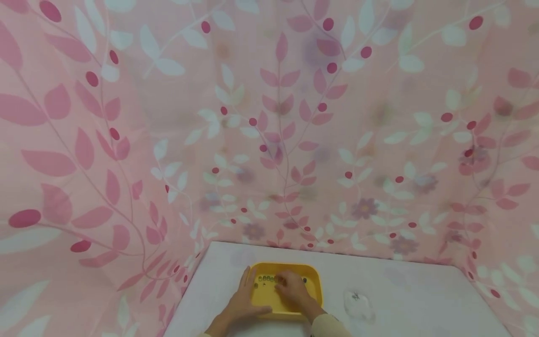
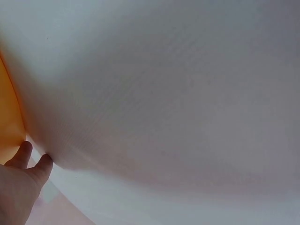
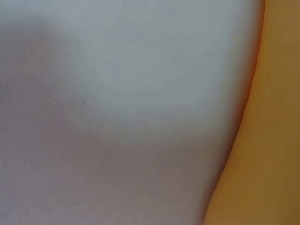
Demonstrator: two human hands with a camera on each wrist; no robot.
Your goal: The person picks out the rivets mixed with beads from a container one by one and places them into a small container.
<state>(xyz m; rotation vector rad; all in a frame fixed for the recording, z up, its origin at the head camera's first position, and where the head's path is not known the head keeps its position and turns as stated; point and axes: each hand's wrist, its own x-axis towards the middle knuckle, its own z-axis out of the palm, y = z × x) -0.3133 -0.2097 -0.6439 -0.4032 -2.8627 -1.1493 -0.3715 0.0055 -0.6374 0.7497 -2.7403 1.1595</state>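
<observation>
A yellow tray [image 1: 269, 302] sits on the white table. My left hand [image 1: 243, 302] is spread at its left front corner, fingers straight along the left side and thumb along the front edge. In the left wrist view its fingertips [image 2: 44, 161] are at the tray's outer wall [image 2: 9, 112]. Inside the tray, several small dark, shiny beads [image 1: 264, 278] form a row toward the back. My right hand [image 1: 293, 288] reaches over the front, its bent fingers at the row's right end; I cannot tell whether they pinch a bead. Another dark bead [image 1: 305, 280] lies to its right.
A clear plastic bag or pouch [image 1: 358, 306] with a few small dark bits lies on the table [image 1: 412, 299] right of the tray. Pink leaf-patterned cloth [image 1: 286, 140] hangs behind the table and at both sides.
</observation>
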